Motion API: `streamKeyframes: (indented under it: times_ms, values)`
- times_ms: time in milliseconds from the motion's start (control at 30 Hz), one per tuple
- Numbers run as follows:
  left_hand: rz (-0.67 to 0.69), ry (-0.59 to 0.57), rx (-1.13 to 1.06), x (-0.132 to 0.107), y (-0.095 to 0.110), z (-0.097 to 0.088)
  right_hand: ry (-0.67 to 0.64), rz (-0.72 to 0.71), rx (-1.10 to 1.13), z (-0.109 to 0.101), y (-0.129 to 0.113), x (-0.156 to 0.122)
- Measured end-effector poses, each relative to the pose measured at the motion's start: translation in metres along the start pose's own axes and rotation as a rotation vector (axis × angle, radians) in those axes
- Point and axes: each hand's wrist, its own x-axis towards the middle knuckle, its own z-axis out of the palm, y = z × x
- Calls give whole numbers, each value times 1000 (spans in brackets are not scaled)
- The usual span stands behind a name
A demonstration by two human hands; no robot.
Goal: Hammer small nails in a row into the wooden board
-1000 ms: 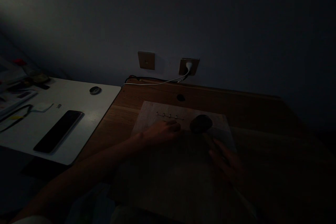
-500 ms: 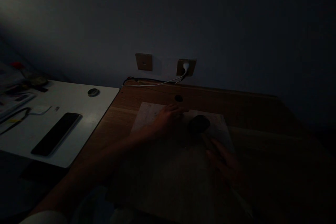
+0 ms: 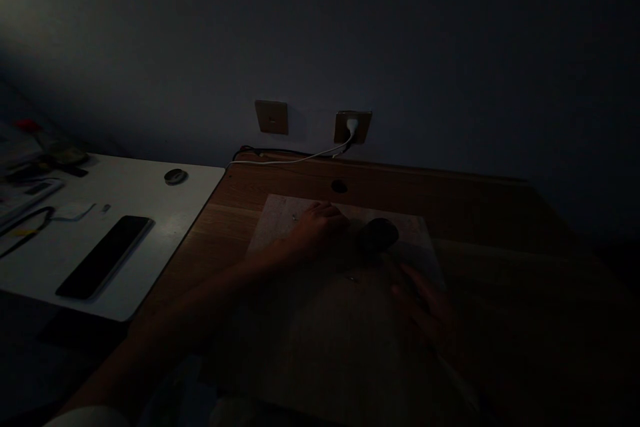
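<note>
The room is very dark. A pale sheet (image 3: 280,227) lies on a brown wooden desk (image 3: 240,207). My left hand (image 3: 317,228) rests on the sheet's far part with its fingers curled over a row of small metal pins, most of them hidden under it. A dark round object (image 3: 379,233) sits just right of that hand. One small pin (image 3: 351,277) lies loose on the sheet. My right hand (image 3: 425,300) lies flat on the sheet's right side, fingers stretched out, barely visible.
A white table (image 3: 145,193) adjoins the desk on the left, carrying a black phone (image 3: 103,257), a small round item (image 3: 175,176) and cables and clutter at its far left. Two wall plates sit behind; a white plug (image 3: 353,125) and cable run from one.
My left hand reached forward over the row of pins and then curled its fingers in over them. My right hand stayed put. The view shifted slightly.
</note>
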Motion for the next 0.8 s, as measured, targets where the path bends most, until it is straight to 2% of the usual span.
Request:
streamKeyframes:
  times_ms: [300,467,633,800]
  values:
    - [-23,-28,-2,3,3,-4,-9,-13,-19,-1,1,1]
    - [-38,-30,1,3,1,1,26,-16,2,-1,-4,-1]
    - [-109,3,-9,2,1,6,49,-31,-1,-2,-22,4]
    - [-134,7,-18,3,3,4,34,-143,5,-6,-50,10]
